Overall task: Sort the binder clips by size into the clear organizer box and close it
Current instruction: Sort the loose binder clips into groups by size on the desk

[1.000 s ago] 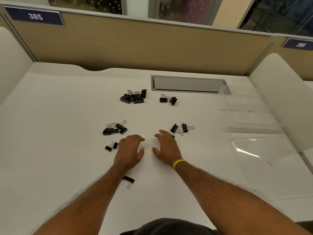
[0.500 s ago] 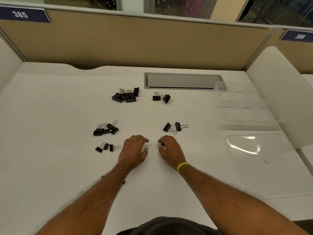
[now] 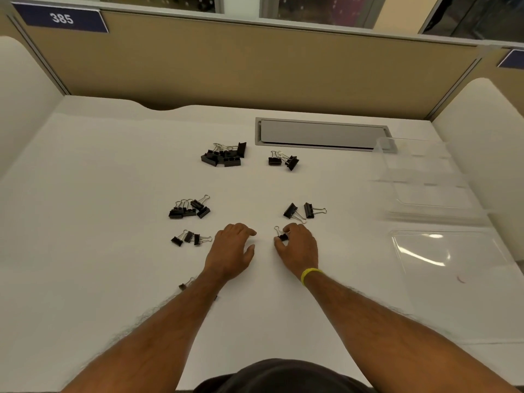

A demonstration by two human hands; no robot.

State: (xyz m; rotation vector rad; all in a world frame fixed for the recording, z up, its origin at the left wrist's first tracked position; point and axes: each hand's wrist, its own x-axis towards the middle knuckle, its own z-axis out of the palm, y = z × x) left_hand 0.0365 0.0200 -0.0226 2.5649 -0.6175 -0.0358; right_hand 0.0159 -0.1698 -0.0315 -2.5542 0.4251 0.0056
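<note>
Right hand [image 3: 300,246] pinches a small binder clip [image 3: 282,236] on the desk [image 3: 99,194]; left hand [image 3: 231,251] beside it, relaxed, holding nothing. Beyond the clip: two more clips [image 3: 303,211]; farther right, the clear organizer box [image 3: 425,180], lid open.

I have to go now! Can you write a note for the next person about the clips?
Right hand pinches one small binder clip on the desk. Left hand rests open, holding nothing.
Clips lie in loose piles: far pile, a pair, left group, three small ones, two by the right hand.
Clear organizer box is open and looks empty; lid flat in front.
Left: box every clip by size, close it.
</note>
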